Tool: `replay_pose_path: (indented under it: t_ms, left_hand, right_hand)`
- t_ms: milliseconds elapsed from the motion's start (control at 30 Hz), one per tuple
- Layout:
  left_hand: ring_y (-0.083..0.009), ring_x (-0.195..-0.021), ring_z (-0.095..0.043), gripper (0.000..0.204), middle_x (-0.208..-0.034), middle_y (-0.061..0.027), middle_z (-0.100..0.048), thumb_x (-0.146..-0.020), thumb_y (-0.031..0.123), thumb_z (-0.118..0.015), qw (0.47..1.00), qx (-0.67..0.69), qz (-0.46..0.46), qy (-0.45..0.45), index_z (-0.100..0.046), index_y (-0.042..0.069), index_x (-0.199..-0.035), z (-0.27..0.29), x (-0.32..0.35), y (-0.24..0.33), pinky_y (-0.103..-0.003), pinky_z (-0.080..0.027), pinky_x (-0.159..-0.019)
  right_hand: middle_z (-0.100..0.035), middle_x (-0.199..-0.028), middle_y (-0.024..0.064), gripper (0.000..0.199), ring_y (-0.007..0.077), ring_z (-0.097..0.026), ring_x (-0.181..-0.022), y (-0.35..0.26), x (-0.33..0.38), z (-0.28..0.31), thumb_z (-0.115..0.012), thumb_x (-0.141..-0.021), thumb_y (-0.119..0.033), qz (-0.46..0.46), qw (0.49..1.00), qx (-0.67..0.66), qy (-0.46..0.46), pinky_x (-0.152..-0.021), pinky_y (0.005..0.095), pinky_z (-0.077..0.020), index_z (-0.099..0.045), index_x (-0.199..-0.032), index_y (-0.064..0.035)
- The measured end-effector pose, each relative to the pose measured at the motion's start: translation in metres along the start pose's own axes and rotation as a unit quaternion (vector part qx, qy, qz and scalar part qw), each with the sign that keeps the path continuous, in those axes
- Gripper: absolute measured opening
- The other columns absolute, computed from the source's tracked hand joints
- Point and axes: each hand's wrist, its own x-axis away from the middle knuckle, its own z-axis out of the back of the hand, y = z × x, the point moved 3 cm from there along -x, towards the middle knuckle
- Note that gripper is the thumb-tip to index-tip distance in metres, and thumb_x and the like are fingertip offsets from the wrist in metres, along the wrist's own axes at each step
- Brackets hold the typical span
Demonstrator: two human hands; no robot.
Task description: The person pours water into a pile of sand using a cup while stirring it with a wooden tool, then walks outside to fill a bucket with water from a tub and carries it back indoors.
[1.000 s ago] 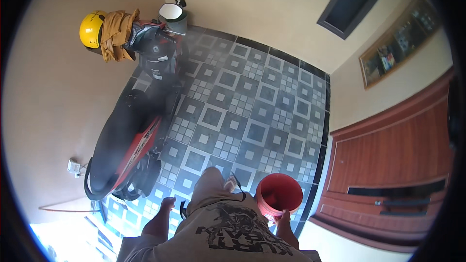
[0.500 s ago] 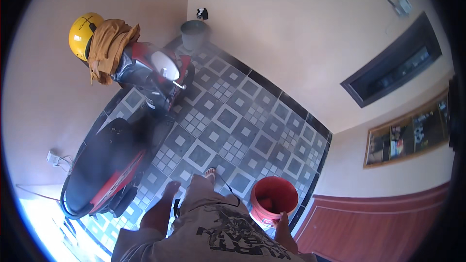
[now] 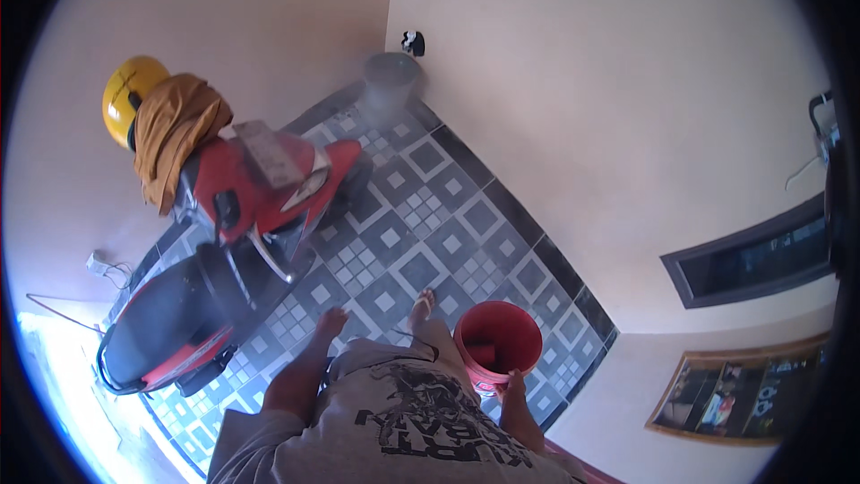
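Note:
My right hand (image 3: 511, 384) is closed on the near rim of a red bucket (image 3: 528, 327), which hangs at my right side above the floor. Inside it, low down, lies a dark reddish object (image 3: 482, 353) that I cannot make out. At my left side my left hand (image 3: 332, 320) hangs down with nothing visible in it, its fingers loosely apart. Ahead to the left stands a red and black scooter (image 3: 242, 184). A brown cloth (image 3: 175, 130) and a yellow helmet (image 3: 127, 100) rest at its handlebar end.
A grey bucket (image 3: 391, 76) stands in the far corner, under a small black and white item (image 3: 413, 43) by the wall. Patterned grey tiles (image 3: 421, 212) cover the floor. At right are a dark-framed opening (image 3: 752, 255) and a wood-framed glass case (image 3: 735, 394).
My view has turned to the right and come nearer the scooter. My feet have shifted forward. The red bucket stays in my right hand, and my left hand still hangs down.

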Motion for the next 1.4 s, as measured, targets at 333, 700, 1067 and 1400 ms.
replay_pose_path:
  t_ms: [333,700,1067,1400]
  left_hand:
    - [-0.0217,-0.075,-0.06,0.034,-0.084,-0.0095,-0.063,-0.074,0.04,-0.059,0.881,0.293,0.362,-0.084,-0.064,0.006,-0.078,-0.001,0.012,0.045,-0.036,-0.047,-0.068]
    - [-0.028,-0.086,-0.057,0.022,-0.088,-0.0097,-0.06,-0.068,0.018,-0.055,0.992,-0.019,0.0,-0.122,-0.06,0.01,-0.088,0.038,-0.244,0.103,-0.035,-0.046,-0.073]
    - [-0.0221,-0.071,-0.059,0.027,-0.071,-0.0068,-0.06,-0.083,0.033,-0.047,0.913,-0.24,-0.175,0.281,-0.059,0.009,-0.085,0.146,-0.491,0.106,-0.036,-0.044,-0.069]
    - [-0.0145,-0.069,-0.056,0.02,-0.086,-0.0001,-0.054,-0.083,0.023,-0.051,0.866,0.397,0.3,0.04,-0.054,0.011,-0.099,0.068,-0.414,0.105,-0.031,-0.043,-0.054]
  right_hand:
    - [-0.046,-0.106,0.0167,0.06,0.0303,-0.053,-0.082,-0.175,-0.026,-0.201,-0.058,-0.064,-0.023,0.058,0.985,0.09,-0.133,-0.062,0.0437,-0.0482,-0.039,-0.117,-0.0011]
    - [-0.047,-0.086,0.0123,0.057,0.0228,-0.048,-0.067,-0.328,0.012,-0.421,-0.062,-0.06,-0.023,0.13,0.976,0.115,-0.129,-0.051,0.036,-0.0415,-0.044,-0.107,0.0028]
    - [-0.05,-0.081,0.0099,0.044,0.0216,-0.053,-0.065,-0.39,0.12,-0.656,-0.06,-0.064,-0.02,0.152,0.894,0.376,-0.189,-0.049,0.033,-0.0458,-0.049,-0.099,0.0023]
    - [-0.052,-0.064,0.0074,0.022,0.0169,-0.053,-0.05,-0.397,0.089,-0.823,-0.06,-0.061,-0.012,0.248,0.799,0.462,-0.295,-0.039,0.0301,-0.0416,-0.054,-0.078,0.0028]
